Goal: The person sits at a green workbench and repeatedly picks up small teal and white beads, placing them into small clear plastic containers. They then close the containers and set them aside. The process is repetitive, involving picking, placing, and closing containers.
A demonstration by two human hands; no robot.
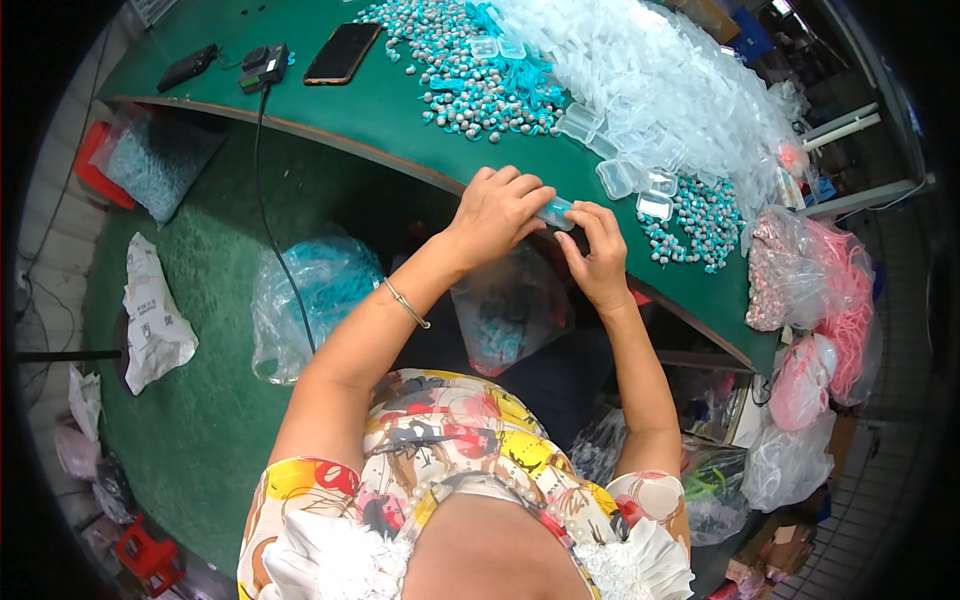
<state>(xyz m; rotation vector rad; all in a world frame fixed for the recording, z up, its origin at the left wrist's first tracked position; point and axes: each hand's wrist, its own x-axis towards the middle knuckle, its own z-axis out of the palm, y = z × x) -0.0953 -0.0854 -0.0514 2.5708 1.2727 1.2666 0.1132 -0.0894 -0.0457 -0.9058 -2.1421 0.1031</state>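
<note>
Both hands meet just above the near edge of the desk (380, 105), at about its middle. Left hand (497, 212) is curled, fingers closed over one end of a small clear plastic case (556, 212) with a teal piece inside. Right hand (600, 252) pinches the other end between thumb and fingertips. The case sits between the two hands, held by both, clear of the desk surface. Its long axis runs roughly left to right, parallel to the near edge, tilted slightly down toward the right hand. Which end is the opening cannot be told.

Open room: a bare green strip lies along the near edge to the left of the hands, as far as the black phone (342, 52). To the right of the hands the free strip is narrow.

Just beyond the right hand, near the edge, stand a few empty clear cases (630, 178). Behind them a heap of clear plastic cases (670, 80) fills the far right of the desk. A spread of teal-and-grey small parts (470, 85) lies beyond the left hand, a second patch (700, 220) toward the right corner. A small black device with cable (264, 68) sits at the left end.

Below the desk edge, under the hands, hangs a clear bag of teal parts (505, 315).
</note>
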